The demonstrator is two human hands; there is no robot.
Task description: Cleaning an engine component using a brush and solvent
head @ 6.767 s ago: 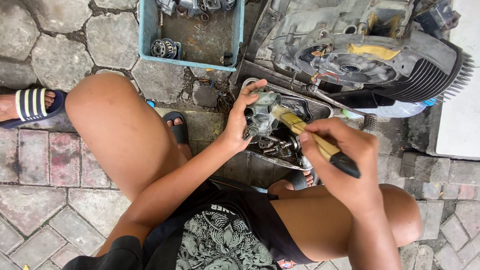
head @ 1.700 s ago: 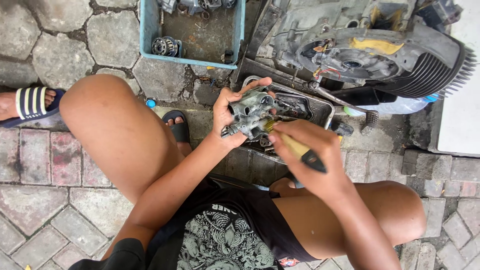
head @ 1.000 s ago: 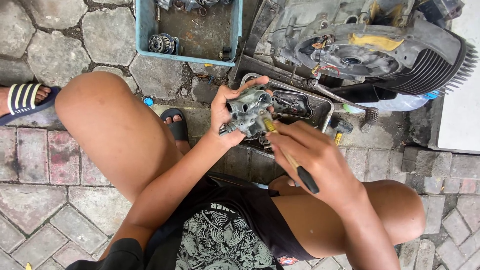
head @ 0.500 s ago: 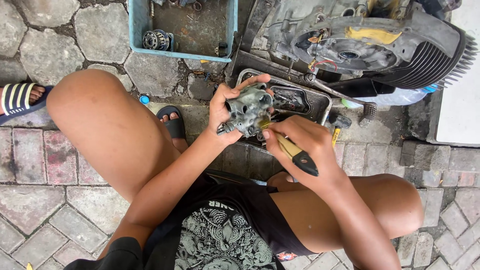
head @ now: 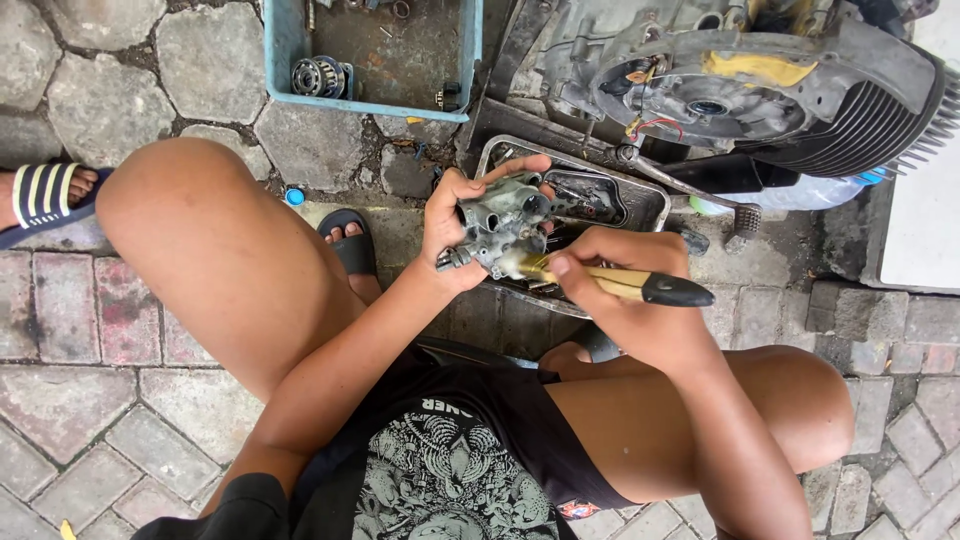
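Grey cast metal fills the left hand [head: 452, 225], whose fingers wrap a grimy carburettor [head: 500, 232] and hold it up over a shallow metal tray [head: 655, 205] of dark fluid and small parts, while the right hand [head: 625, 300] pinches a yellow-handled brush [head: 625, 283] with its bristles against the casting's lower side. The body looks partly cleaned but still stained, so I judge the scrubbing about midway. Beyond lie a finned engine [head: 760, 95] and a blue parts bin [head: 375, 60].
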